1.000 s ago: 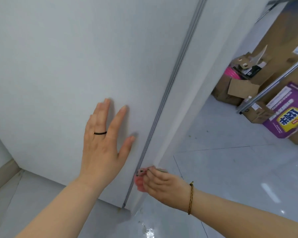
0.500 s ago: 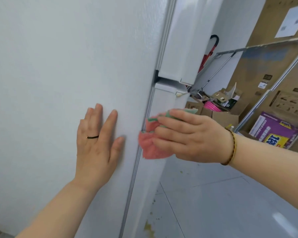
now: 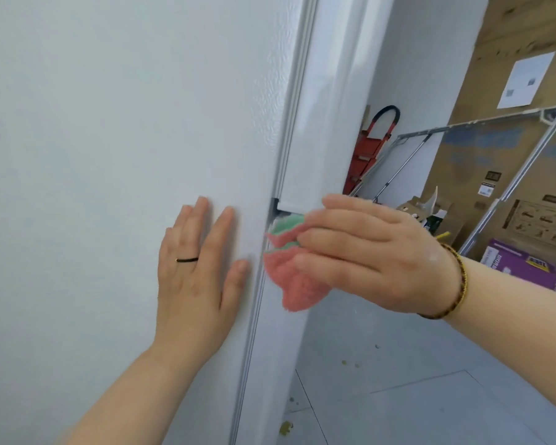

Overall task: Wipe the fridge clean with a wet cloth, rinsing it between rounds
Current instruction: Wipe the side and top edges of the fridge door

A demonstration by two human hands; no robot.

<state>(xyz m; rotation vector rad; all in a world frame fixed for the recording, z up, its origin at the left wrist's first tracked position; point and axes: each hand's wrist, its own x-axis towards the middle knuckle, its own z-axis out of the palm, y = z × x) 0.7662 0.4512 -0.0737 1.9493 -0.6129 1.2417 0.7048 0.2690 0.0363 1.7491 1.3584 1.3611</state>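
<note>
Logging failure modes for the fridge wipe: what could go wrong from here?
1. The cloth, bunched in the right hand, sits at the door gap; a fold could snag there.
2. The left hand presses flat on the fridge side; it may leave smudges.
3. On the floor, yellowish spots could get trodden around.

Looks like a storage room or the back corner of a flat tbh: white fridge [image 3: 109, 123] beside big cardboard boxes [image 3: 511, 43], a red step ladder [image 3: 368, 155], a leaning metal frame [image 3: 495, 119] and glossy floor tiles [image 3: 430, 406]
</note>
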